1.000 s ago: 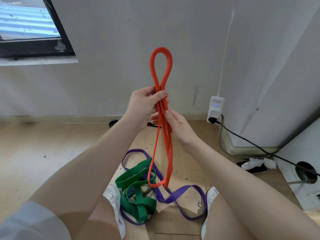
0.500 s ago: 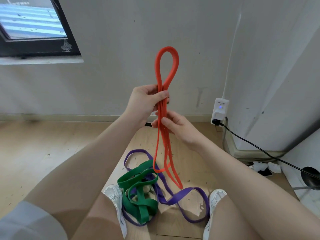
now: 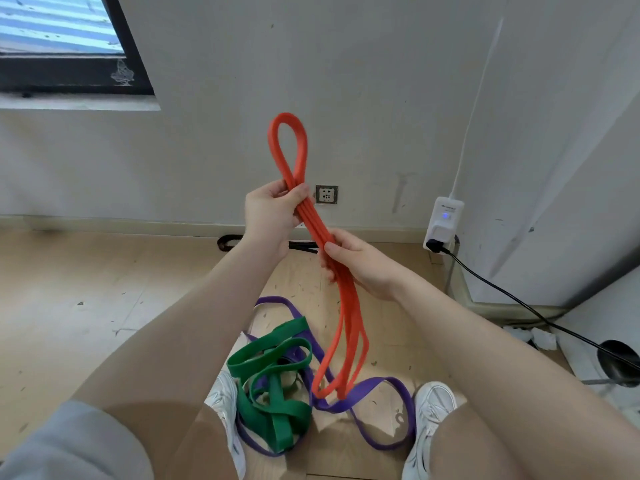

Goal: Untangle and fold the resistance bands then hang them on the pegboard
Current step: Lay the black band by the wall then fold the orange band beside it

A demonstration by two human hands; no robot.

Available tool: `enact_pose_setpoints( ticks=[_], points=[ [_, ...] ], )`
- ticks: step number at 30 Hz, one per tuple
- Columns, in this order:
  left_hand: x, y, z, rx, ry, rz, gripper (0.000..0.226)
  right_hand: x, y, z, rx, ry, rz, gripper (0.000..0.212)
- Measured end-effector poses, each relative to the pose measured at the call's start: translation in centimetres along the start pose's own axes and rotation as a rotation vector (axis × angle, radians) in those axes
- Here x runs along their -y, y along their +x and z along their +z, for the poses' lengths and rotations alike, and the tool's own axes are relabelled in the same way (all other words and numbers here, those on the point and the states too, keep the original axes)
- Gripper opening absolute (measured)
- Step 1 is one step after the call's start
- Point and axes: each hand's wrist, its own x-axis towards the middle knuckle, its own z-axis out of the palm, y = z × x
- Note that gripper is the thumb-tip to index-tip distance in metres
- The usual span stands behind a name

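- In front of the white wall, the orange band (image 3: 341, 299) is held up, gathered into several strands, with one loop standing above the upper hand and the other ends hanging down toward the floor.
- The left hand (image 3: 272, 216) grips the bundle just below the top loop, fingers and thumb curled round the strands.
- The right hand (image 3: 360, 263) holds the same bundle lower down, thumb pressed across the strands and fingers wrapped behind them.
- On the wooden floor (image 3: 86, 289) between two white shoes, the green band (image 3: 273, 393) lies in a tangled heap on top of the purple band (image 3: 377, 389), whose loops spread out around it.
- The orange band's hanging ends reach down just over the purple band; whether they touch it cannot be told.
- A wall socket (image 3: 326, 194) sits behind the hands, and a white plug adapter (image 3: 445, 220) with a black cable (image 3: 519, 299) is at the right.
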Motion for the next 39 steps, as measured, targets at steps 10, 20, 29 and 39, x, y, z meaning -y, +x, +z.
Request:
enact_pose_setpoints(
  ticks=[10,20,29,39],
  points=[
    [7.6,5.7,-1.7,-0.175,-0.161,-0.243,0.009,-6.4,4.1,-2.5,-0.097,-0.618,0.091,0.049],
    [21.9,18.0,-3.0,-0.390,-0.252,-0.526,0.024,-15.7,17.4,-9.9,-0.075,-1.278,0.031,0.036],
    [37.0,33.4,-10.8,-0.716,-0.433,-0.655,0.030,-31.2,34.0,-8.7,0.037,-1.510,0.097,0.053],
    [42.7,41.6,-15.6,-0.883,-0.367,-0.646,0.022,-37.0,40.9,-7.8,0.000,-1.585,0.067,0.036]
  ],
)
